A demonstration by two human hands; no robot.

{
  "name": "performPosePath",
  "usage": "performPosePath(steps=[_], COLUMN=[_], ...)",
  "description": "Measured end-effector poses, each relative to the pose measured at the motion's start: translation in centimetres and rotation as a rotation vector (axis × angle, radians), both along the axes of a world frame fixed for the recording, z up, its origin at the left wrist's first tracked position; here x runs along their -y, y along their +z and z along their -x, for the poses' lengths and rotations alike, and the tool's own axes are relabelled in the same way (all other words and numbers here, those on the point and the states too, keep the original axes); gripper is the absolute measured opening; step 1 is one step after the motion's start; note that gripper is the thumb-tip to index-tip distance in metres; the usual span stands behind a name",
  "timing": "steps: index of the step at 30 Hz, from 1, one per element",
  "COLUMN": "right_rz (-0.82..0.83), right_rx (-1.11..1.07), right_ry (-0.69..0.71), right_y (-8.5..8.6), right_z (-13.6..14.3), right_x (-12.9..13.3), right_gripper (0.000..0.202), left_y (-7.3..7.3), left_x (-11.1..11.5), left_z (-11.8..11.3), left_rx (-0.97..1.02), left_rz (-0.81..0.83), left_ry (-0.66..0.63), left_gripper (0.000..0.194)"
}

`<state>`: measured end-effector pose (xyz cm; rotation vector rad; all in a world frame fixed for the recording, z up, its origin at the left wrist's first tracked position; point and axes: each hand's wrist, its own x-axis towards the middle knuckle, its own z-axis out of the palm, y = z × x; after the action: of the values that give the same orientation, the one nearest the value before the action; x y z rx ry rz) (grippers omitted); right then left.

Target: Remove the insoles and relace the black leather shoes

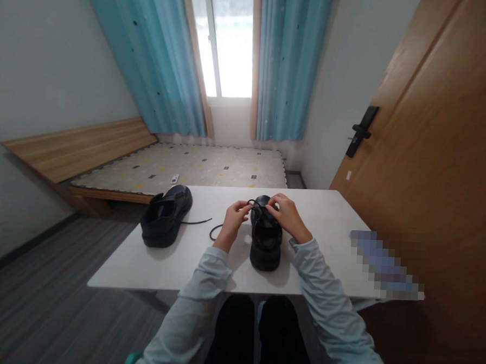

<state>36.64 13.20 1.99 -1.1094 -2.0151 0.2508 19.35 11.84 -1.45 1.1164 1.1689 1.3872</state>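
Observation:
A black shoe stands on the white table in front of me, its heel toward me and its toe pointing away. At its left side my left hand pinches a black shoelace near the toe end. My right hand is closed at the shoe's upper right, its fingertips at the lacing; the lace part between them is too small to make out clearly. Part of a lace loops onto the table beside my left wrist. Another black shoe sits at the table's left, with a loose lace trailing right.
The white table reaches from my knees toward a bed with a small white object on it. A blurred bluish item lies at the table's right edge. A wooden door stands at the right.

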Motion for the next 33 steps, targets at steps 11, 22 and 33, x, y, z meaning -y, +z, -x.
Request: performPosePath(steps=[11,22,33], right_rz=[0.147,0.232,0.41], right_rx=[-0.278,-0.156,-0.513], right_ry=[0.006,-0.048,0.003], right_y=[0.9,0.7,0.8], right_z=[-3.4,-2.8,-2.6], right_x=[0.2,0.5,0.9], right_gripper=[0.019,0.007,0.016], left_y=[0.0,0.3,0.3], left_x=[0.1,-0.3,-0.2], left_z=[-0.1,-0.5,-0.7], left_rx=[0.037,0.092,0.049], left_rz=[0.023,-0.08,-0.058], left_ry=[-0.084,-0.067,-0.082], left_gripper=[0.024,0.027,0.031])
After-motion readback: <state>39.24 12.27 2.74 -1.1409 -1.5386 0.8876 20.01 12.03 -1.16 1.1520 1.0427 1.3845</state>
